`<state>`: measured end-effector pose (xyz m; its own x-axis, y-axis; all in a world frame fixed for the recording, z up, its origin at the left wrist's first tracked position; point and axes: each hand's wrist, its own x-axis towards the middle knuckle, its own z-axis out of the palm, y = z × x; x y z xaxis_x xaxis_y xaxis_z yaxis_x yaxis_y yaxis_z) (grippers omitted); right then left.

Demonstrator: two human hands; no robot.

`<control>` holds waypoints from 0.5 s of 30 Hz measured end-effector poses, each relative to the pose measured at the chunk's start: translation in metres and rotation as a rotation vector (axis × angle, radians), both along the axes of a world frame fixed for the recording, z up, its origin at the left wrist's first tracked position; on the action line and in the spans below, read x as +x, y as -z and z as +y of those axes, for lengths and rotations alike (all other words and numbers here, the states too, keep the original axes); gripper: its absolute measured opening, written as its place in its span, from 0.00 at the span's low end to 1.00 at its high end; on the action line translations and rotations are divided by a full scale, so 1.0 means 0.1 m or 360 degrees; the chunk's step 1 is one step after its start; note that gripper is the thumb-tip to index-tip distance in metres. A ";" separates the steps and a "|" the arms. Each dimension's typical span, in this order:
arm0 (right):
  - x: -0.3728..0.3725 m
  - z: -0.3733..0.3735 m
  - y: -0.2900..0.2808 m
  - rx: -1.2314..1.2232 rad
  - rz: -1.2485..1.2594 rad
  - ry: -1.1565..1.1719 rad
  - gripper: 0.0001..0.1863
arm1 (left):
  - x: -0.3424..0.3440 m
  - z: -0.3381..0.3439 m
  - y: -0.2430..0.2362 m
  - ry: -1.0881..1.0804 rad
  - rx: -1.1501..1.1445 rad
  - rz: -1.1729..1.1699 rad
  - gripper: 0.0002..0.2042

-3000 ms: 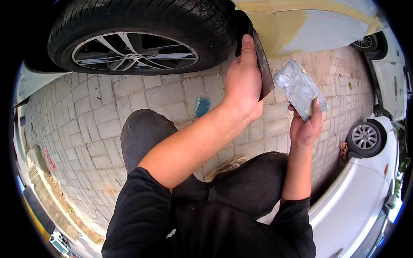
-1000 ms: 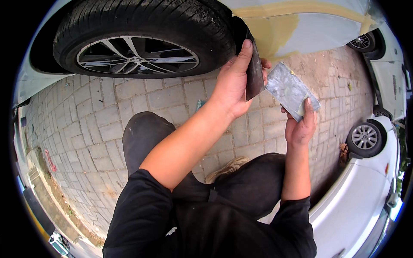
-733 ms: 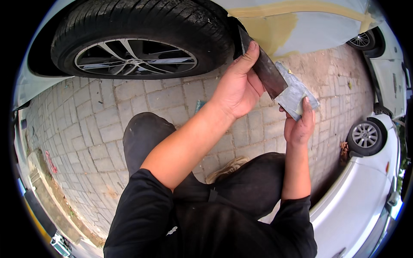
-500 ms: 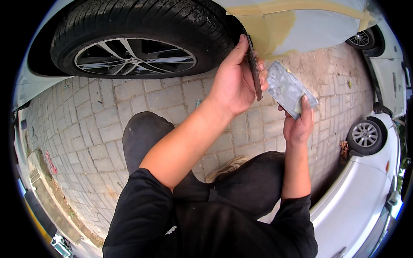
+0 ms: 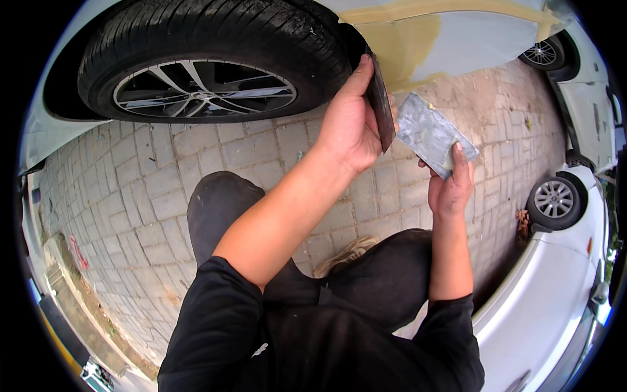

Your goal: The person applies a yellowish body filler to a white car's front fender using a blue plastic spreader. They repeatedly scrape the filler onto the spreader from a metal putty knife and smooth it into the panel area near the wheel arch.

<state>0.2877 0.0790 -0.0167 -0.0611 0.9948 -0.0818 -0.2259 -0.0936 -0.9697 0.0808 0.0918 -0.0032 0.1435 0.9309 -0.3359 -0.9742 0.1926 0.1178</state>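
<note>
My left hand [image 5: 353,124] grips a thin, dark brown, flat plate [image 5: 380,104], thumb on its upper edge and fingers mostly hidden behind it. The plate stands steeply tilted beside the tyre and body panel. In my right hand [image 5: 452,179] is a grey rectangular plate [image 5: 428,127] with whitish smears and a small yellowish dab on its far edge. The thumb presses on its near corner, other fingers underneath. A small gap separates the grey plate from the dark one. Beyond both hands, the pale car panel [image 5: 470,46] carries a tan filler patch [image 5: 401,52].
A black tyre with a spoked wheel [image 5: 206,95] lies just left of my hands. Tan masking tape [image 5: 450,9] runs along the panel. A white car [image 5: 535,300] stands at the right, another car [image 5: 591,98] beyond it. Paving bricks [image 5: 144,189] cover the ground under my bent knees.
The dark plate has turned, so more of its face shows. Both hands have shifted slightly left with their plates.
</note>
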 end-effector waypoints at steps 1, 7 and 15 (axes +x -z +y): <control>0.00 0.00 0.00 -0.0003 0.0001 0.0008 0.18 | -0.01 -0.01 0.01 0.0030 0.0018 -0.0040 0.21; 0.00 0.01 0.00 0.0010 -0.0022 -0.0043 0.18 | -0.02 -0.05 -0.04 0.0084 0.0032 -0.0156 0.22; -0.01 0.02 0.02 -0.0066 0.0008 0.0040 0.17 | -0.20 -0.07 -0.29 -0.0198 0.0239 0.0054 0.22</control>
<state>0.2863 0.0806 -0.0188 -0.0367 0.9918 -0.1225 -0.2332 -0.1277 -0.9640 0.0608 0.0851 0.0255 0.0153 0.9808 -0.1944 -0.9844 0.0489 0.1692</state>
